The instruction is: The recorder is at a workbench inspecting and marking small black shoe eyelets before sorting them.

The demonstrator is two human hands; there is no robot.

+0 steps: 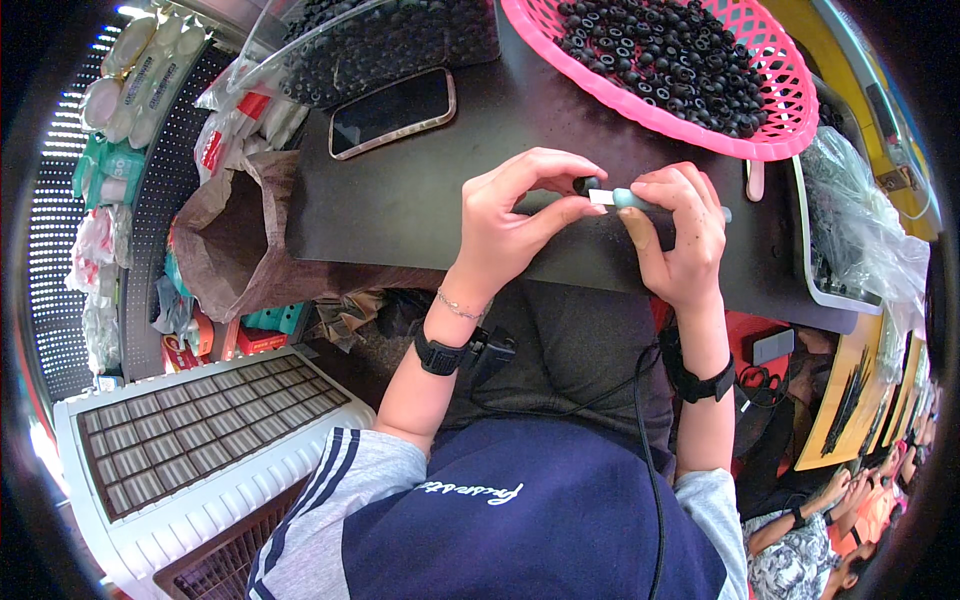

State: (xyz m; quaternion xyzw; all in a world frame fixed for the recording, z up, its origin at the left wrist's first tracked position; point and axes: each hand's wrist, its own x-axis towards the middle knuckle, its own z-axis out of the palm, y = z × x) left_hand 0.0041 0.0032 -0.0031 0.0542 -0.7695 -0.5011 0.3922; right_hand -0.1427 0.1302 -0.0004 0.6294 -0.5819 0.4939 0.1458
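Above the near half of the dark table, my left hand (522, 205) pinches a small black ring-like part (586, 184) between thumb and fingertips. My right hand (682, 222) is closed around the pale blue handle (626, 198) of a small knife. Its short, bright blade (601, 197) points left and meets the black part at my left fingertips; whether it cuts into the part cannot be made out. Many similar black parts fill a pink lattice basket (790, 140) at the far right. More lie in a clear plastic bin (400, 45) at the far left.
A phone (393, 113) lies screen up before the clear bin. An open brown bag (232, 235) hangs at the table's left edge, above a white air cooler (130, 540). On the right stands a white tray (808, 250) with plastic bags. Other people (800, 540) sit at lower right.
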